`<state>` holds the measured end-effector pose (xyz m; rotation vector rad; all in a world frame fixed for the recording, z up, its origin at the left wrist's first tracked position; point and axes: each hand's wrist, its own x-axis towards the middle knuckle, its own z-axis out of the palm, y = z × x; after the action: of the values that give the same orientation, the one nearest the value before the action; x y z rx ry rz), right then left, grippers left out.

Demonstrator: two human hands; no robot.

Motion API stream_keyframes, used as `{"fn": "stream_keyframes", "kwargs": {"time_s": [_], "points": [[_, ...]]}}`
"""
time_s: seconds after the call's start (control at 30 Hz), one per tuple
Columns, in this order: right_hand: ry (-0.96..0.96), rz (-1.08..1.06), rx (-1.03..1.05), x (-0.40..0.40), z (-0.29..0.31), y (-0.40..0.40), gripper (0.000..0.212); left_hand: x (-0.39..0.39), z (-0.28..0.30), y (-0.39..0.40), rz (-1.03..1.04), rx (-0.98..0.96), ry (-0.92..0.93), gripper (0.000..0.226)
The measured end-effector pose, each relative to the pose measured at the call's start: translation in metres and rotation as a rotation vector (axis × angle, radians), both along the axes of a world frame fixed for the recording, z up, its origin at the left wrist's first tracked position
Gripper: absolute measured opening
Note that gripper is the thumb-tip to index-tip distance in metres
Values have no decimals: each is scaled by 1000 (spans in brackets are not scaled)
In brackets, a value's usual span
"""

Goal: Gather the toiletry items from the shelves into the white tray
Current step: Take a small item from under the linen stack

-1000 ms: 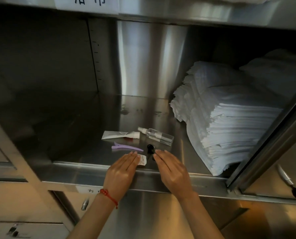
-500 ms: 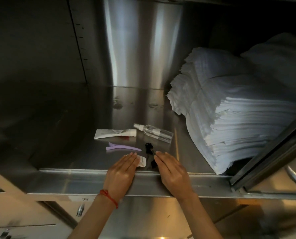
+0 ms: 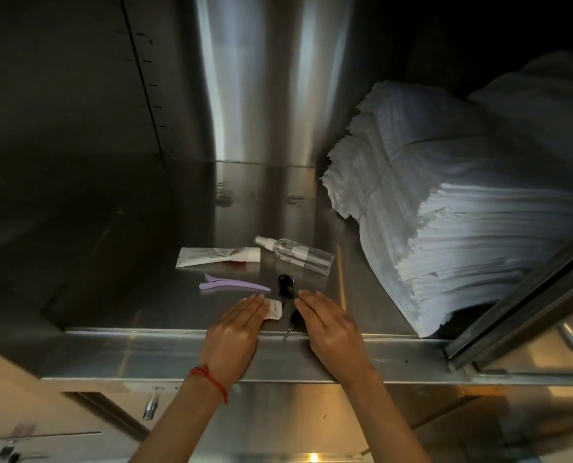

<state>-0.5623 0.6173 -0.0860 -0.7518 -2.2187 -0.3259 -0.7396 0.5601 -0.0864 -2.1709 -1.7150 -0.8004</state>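
On the steel shelf point(image 3: 118, 279) lie a white tube point(image 3: 216, 256), a clear spray bottle point(image 3: 298, 253), a purple hair clip point(image 3: 233, 285), a small white sachet point(image 3: 274, 309) and a black-handled tool point(image 3: 290, 302). My left hand point(image 3: 236, 332) lies flat with straight fingers at the shelf's front edge, its fingertips on the sachet's left end. My right hand point(image 3: 328, 325) lies flat too, fingertips beside the black tool. Neither hand grips anything. No white tray is in view.
A tall stack of folded white cloths point(image 3: 445, 222) fills the right side of the shelf. A sliding steel door frame point(image 3: 519, 302) slants at the far right. Drawers with metal handles point(image 3: 151, 407) sit below the shelf.
The view has moved closer and tilted down into the shelf. Both hands stay flat at the front edge, nearly unmoved; the items lie where they were.
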Motion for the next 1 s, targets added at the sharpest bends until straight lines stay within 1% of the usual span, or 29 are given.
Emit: {"fn": "stream_keyframes", "kwargs": {"time_s": [0.1,0.57,0.67,0.77,1.0], "points": [[-22,-13,-42,0,4,-1,45,1,0,0,5,-14,-15,64],[-98,-81,-192,0,10,-5,63,3,3,2,5,-50,-5,60],[-112,-93,-212,0,7,-4,62,3,3,2,3,-46,1,59],[-114,-97,-219,0,3,-4,53,3,3,1,3,-50,6,60],[-120,-116,-222,-2,-2,-4,44,3,4,1,-1,-56,8,63]]}}
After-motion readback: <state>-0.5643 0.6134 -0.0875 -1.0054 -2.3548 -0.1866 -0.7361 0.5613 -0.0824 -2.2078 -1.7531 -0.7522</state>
